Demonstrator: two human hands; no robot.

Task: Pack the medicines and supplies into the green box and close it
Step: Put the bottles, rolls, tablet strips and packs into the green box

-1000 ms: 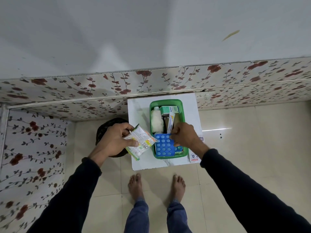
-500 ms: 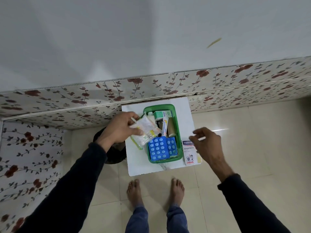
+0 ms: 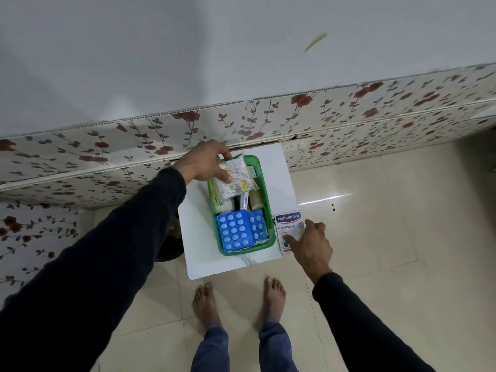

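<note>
The green box [image 3: 269, 210] stands open on a small white table [image 3: 198, 253]. Blue blister packs [image 3: 236, 231] fill its near end, and a tube [image 3: 244, 201] and a brown roll [image 3: 256, 203] lie in the middle. My left hand [image 3: 204, 162] holds a white sachet packet [image 3: 236, 178] over the far end of the box. A white Hansaplast packet [image 3: 288, 226] lies on the table just right of the box. My right hand [image 3: 311, 245] rests on its near right corner with fingers spread.
The table stands against a wall with floral panels [image 3: 268, 122]. A dark round object [image 3: 167, 251] sits on the floor left of the table. My bare feet [image 3: 239, 299] stand on pale tiles just in front of the table.
My left hand carried the sachet packet from left of the box to over its far end. My right hand left the box and came down onto the Hansaplast packet.
</note>
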